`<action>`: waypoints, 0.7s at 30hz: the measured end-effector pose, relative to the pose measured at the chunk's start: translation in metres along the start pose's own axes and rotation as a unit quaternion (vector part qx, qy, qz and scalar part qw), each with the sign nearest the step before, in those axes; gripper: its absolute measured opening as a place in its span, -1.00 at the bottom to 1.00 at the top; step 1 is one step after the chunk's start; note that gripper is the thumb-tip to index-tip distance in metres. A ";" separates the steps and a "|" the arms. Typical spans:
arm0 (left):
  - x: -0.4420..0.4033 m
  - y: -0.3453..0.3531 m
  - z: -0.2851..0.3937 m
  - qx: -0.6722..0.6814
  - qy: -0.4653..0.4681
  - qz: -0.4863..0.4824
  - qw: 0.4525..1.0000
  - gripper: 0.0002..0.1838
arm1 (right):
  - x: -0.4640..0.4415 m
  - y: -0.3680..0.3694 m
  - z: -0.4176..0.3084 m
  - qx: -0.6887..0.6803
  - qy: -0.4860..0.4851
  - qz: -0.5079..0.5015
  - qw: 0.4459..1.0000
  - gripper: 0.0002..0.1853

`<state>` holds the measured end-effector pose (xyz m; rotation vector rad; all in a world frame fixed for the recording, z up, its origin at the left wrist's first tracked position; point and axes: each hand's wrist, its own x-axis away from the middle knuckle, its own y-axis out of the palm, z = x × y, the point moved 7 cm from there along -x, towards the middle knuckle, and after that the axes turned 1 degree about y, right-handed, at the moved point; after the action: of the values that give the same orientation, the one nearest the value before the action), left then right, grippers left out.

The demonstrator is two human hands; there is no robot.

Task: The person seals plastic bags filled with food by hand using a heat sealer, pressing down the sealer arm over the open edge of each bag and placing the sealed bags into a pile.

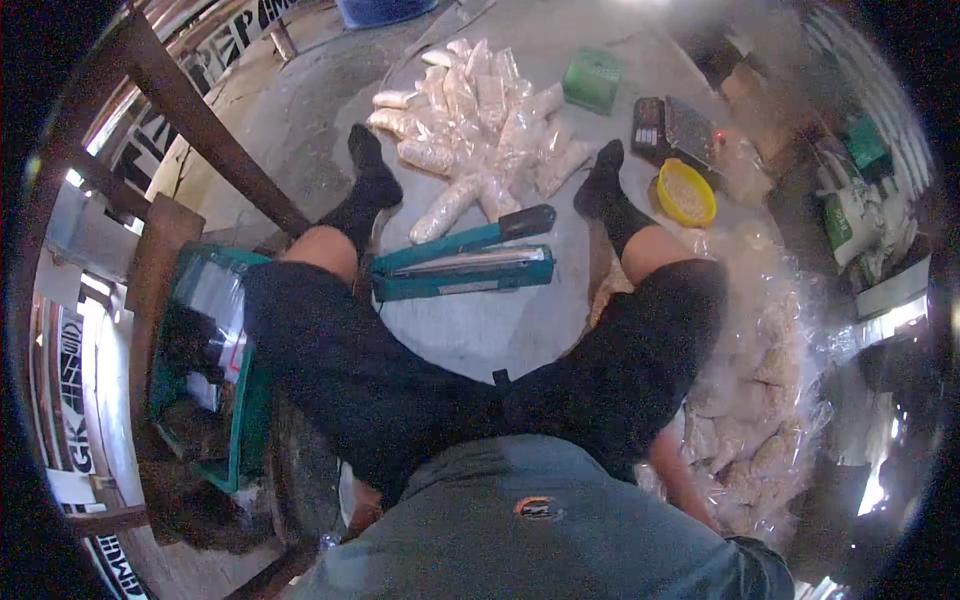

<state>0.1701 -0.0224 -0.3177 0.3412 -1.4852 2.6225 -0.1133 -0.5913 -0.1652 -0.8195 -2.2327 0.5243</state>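
Observation:
Only a small strip of my left hand or wrist (365, 503) shows, low beside my left thigh; its fingers are hidden. On the other side, my right forearm and part of my right hand (672, 468) reach down by my right thigh, near filled clear bags (765, 440). The fingers there are blurred and hidden, so any hold cannot be made out. Between my legs lies a teal hand impulse sealer (465, 262), its arm raised from the base. Past it, a pile of filled clear plastic bags (470, 120) with pale contents rests between my feet.
A yellow bowl (686, 193) of pale grains stands by my right foot, close to a dark weighing scale (675, 130). Beyond the pile is a green basket (593, 80). To my left are a green crate (240, 440) with plastic inside and a wooden post (165, 240).

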 end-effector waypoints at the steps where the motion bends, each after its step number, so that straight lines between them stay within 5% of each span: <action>1: -0.001 -0.007 -0.002 0.008 -0.010 0.029 1.000 -0.52 | -0.011 -0.031 -0.015 0.053 -0.009 0.063 0.997 -0.60; 4: -0.007 -0.073 0.003 0.045 -0.009 0.205 0.978 -0.52 | -0.032 -0.129 -0.120 0.083 -0.116 0.476 0.868 -0.60; 6: -0.031 -0.121 0.039 0.083 0.055 0.319 0.943 -0.52 | -0.094 -0.119 -0.184 0.001 -0.282 0.433 0.856 -0.66; 8: -0.064 -0.161 0.087 0.116 0.154 0.334 0.923 -0.56 | -0.178 -0.087 -0.242 0.000 -0.424 0.374 0.825 -0.76; 10: -0.073 -0.185 0.156 0.105 0.186 0.336 0.917 -0.59 | -0.244 -0.016 -0.303 -0.001 -0.395 0.172 0.902 -0.69; 13: -0.072 -0.199 0.229 0.057 0.252 0.319 0.912 -0.65 | -0.392 0.060 -0.293 0.144 -0.390 0.136 0.899 -0.64; 15: -0.063 -0.189 0.246 0.009 0.258 0.309 0.915 -0.68 | -0.436 0.086 -0.300 0.248 -0.438 0.286 0.815 -0.60; 17: -0.047 -0.170 0.269 -0.077 0.359 0.237 0.900 -0.74 | -0.456 0.106 -0.322 0.241 -0.508 0.226 0.795 -0.51; 21: -0.045 -0.145 0.279 -0.102 0.351 0.178 0.914 -0.74 | -0.515 0.105 -0.315 0.211 -0.521 0.231 0.794 -0.71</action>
<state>0.2825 -0.1854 -0.0698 -0.8774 -1.6028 2.3597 0.4461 -0.8267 -0.2514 -0.9457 -2.6108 2.0484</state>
